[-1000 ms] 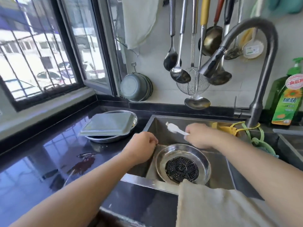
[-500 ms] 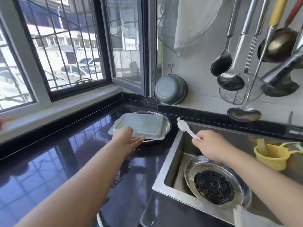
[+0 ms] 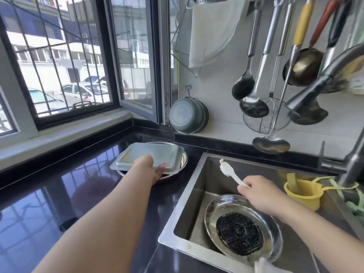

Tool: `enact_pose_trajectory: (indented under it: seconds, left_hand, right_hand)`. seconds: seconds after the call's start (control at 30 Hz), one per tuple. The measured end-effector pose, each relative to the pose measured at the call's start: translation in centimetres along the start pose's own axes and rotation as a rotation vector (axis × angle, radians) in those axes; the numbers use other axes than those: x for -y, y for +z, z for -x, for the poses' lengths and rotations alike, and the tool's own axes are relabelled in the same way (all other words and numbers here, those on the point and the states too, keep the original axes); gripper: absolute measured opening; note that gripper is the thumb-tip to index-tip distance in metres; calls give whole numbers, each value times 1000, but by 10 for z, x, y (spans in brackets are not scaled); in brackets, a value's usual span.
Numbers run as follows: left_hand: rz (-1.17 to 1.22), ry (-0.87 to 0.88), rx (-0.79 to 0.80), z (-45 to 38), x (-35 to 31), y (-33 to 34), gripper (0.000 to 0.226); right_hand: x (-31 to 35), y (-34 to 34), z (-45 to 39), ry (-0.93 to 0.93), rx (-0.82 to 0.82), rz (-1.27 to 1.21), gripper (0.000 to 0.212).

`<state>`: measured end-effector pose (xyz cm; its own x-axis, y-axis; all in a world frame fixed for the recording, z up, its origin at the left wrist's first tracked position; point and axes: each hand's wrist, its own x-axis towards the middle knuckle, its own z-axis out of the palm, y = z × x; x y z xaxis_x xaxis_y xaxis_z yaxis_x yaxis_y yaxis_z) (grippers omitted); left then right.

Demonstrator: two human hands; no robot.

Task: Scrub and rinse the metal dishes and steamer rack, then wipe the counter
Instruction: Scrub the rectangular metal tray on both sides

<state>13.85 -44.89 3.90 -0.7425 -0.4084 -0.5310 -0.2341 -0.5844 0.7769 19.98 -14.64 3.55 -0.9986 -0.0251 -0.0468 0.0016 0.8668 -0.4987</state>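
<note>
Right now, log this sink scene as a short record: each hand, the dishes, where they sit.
left hand: at the near edge of the square tray, fingers under its rim; grip not clearly seen
square tray: upside down on a round metal dish, on the black counter
right hand: grips a white brush, bristles up, over the sink
round dish in sink: holds the black steamer rack
yellow cup: at the sink's right side

home kitchen: sink, hanging ladles, counter.
</note>
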Motion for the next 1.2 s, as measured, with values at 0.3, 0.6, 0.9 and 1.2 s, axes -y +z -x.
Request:
enact_pose_trajectory:
  seconds: [0.3,0.6,0.9,1.2]
  left_hand:
    - [71,108,36,15,-11,8,29]
    - [-229,199,325,107,103,49,13]
    - [-355,-163,465,79,199,115,10]
    - [-436,-117,441,58,215,120,27]
  right_hand:
    - [-61,-23,2,54,-29,-98,29]
    - [-155,-83,-19,361,-274,4,15]
    - [-194,-114,-90,366,-473,207,31]
    - [-182,-100,-125,444,-567,264,18]
